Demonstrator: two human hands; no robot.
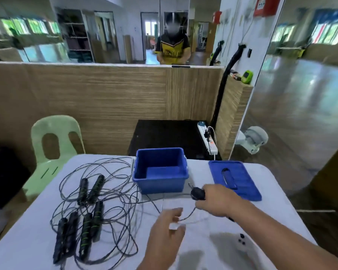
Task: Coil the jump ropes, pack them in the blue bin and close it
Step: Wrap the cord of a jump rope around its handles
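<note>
An open blue bin [160,184] stands empty at the far middle of the white table [213,250]. Its blue lid [242,184] lies flat to the right. Several jump ropes with black, green-striped handles [86,225] lie in a tangle of thin grey cord [113,191] on the left. My right hand [217,199] grips a black rope handle [197,193] just in front of the bin. My left hand [168,228] pinches the cord running from that handle, a little nearer to me.
A pale green plastic chair [53,145] stands beyond the table's left corner. A black box [168,137] with a white power strip [209,139] sits behind the bin against a wood-panelled partition. A small white device [242,244] lies on the table near my right forearm.
</note>
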